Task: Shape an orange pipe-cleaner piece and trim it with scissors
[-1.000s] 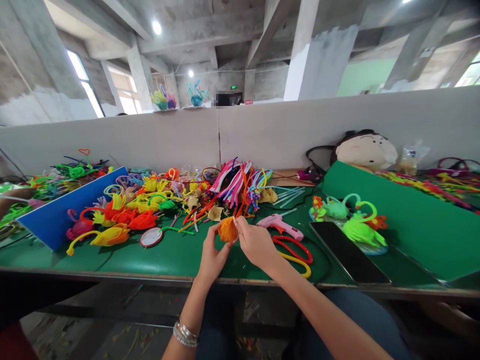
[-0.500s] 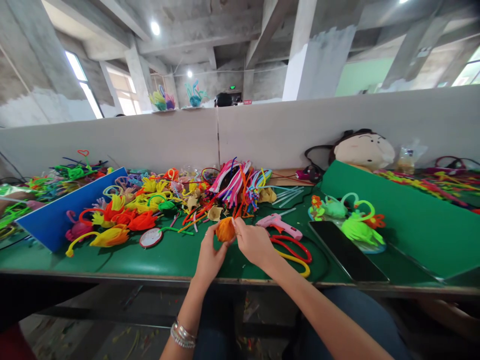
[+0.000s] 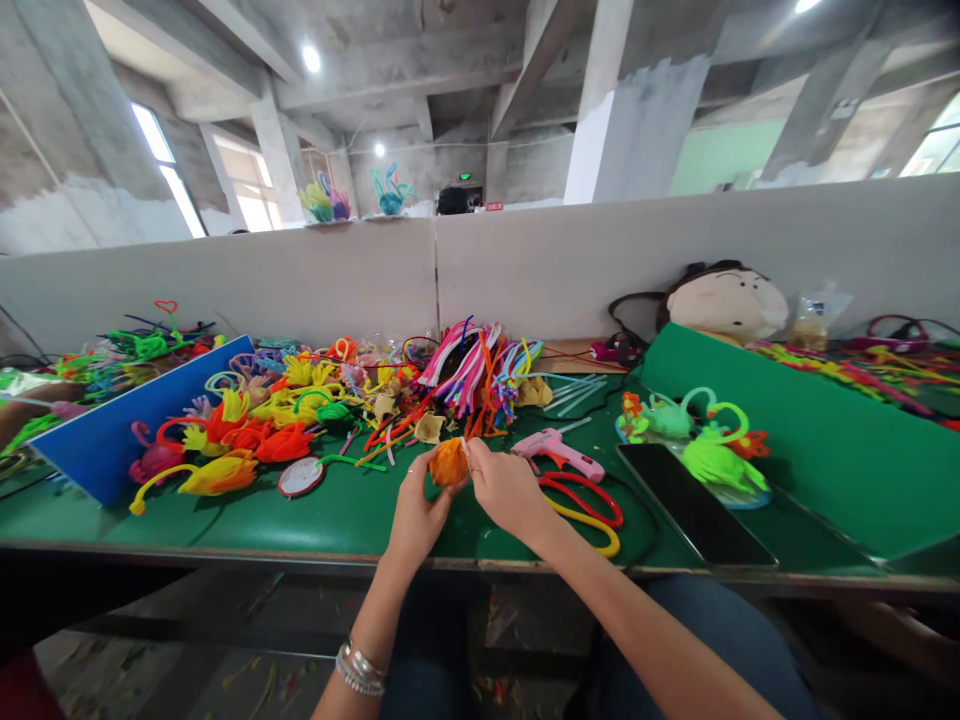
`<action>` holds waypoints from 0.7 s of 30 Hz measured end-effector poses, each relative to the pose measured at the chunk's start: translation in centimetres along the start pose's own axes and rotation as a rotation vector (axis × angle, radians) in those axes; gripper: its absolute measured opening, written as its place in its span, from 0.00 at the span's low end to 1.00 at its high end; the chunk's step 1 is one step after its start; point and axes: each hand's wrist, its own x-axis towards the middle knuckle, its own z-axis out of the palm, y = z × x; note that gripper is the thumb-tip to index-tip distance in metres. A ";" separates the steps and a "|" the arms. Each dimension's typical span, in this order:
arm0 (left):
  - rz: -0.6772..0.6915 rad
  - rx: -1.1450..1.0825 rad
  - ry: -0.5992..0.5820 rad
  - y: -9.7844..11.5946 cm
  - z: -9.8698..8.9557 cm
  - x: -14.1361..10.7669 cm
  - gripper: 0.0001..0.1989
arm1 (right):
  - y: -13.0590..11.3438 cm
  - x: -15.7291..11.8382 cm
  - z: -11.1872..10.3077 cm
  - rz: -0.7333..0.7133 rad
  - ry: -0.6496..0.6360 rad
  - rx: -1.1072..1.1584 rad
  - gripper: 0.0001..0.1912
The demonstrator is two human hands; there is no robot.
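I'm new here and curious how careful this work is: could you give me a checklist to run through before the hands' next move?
1. Orange ball held: ok, the left hand grips it.
2. Right hand firmly gripping: cannot tell; its fingertips meet the ball's edge, but their hold is hidden.
3. Pink glue gun apart from the hands: ok, it lies just right of the right hand.
4. Glue gun cool: cannot tell.
5. Yellow loop fully in sight: not ok, the right wrist partly hides it.
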 end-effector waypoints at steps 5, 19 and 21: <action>-0.017 -0.042 -0.041 0.4 0.0 -0.3 0.21 | 0.0 0.2 0.0 -0.002 -0.035 -0.006 0.12; -0.074 -0.130 -0.088 1.1 -0.4 -0.1 0.20 | 0.1 0.3 0.2 -0.013 -0.037 -0.073 0.14; -0.076 -0.139 -0.083 1.1 -0.4 -0.1 0.20 | 0.2 0.3 0.2 -0.019 -0.044 -0.099 0.14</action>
